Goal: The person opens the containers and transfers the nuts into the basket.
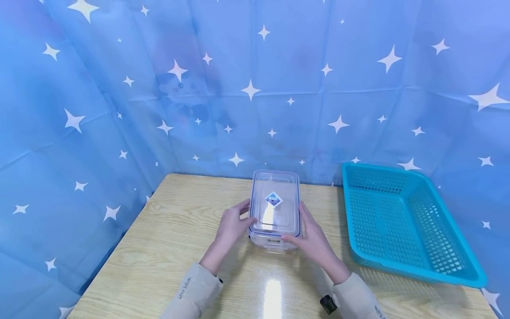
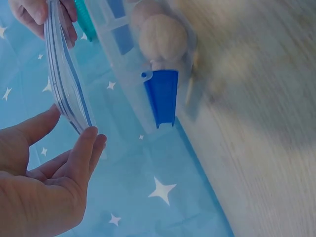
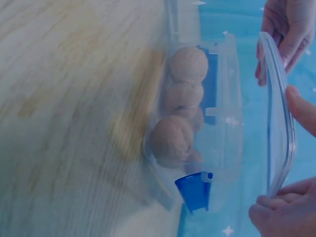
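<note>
A clear plastic container stands on the wooden table. Through its wall I see several walnuts, and a blue latch hangs open on its side. Its clear lid, with a diamond sticker, is held just above the container with a gap between them. My left hand pinches the lid's left edge and my right hand grips its right edge. In the left wrist view the lid sits between my left hand and my right hand, above the walnuts.
A teal mesh basket with nothing in it lies on the table to the right of the container. A blue star-printed cloth hangs behind and to both sides. Bare tabletop stretches to the left and front.
</note>
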The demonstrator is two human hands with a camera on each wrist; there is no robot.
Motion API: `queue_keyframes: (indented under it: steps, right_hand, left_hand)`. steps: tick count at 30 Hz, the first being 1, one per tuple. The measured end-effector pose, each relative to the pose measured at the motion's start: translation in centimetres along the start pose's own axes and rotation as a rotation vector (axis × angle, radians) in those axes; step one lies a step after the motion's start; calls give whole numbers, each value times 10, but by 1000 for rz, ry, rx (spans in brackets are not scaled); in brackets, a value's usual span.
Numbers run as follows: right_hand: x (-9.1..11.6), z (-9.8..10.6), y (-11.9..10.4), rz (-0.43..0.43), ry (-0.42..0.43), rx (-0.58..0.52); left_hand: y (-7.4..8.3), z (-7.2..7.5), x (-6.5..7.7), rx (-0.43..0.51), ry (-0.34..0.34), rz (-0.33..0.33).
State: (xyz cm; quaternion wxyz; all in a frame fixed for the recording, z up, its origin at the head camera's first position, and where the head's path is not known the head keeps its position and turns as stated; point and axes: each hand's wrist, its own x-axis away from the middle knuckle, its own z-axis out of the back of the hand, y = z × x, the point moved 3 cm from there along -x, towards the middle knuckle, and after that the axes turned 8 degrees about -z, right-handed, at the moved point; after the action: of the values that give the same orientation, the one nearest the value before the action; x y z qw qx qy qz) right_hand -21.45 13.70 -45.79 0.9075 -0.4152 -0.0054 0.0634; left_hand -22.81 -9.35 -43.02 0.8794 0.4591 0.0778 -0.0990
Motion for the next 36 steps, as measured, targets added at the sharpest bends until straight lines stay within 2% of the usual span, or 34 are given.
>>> queue_keyframes:
  steps: [6, 11, 20, 27, 30, 36]
  right_hand:
    - [1, -1, -6, 0, 14, -17]
    - [3, 2, -14, 30, 63, -9]
    - [0, 8, -31, 41, 118, -155]
    - [0, 15, -42, -12, 100, -259]
    - [0, 18, -45, -22, 89, -299]
    - [-1, 20, -46, -17, 94, -342]
  left_hand:
    - [0, 8, -1, 54, 14, -27]
    - [3, 15, 0, 78, 36, -42]
    - [6, 25, -2, -71, 163, -115]
    - [12, 31, -2, -180, 198, -145]
    - [14, 34, -3, -166, 203, -148]
    - [13, 35, -2, -71, 205, -151]
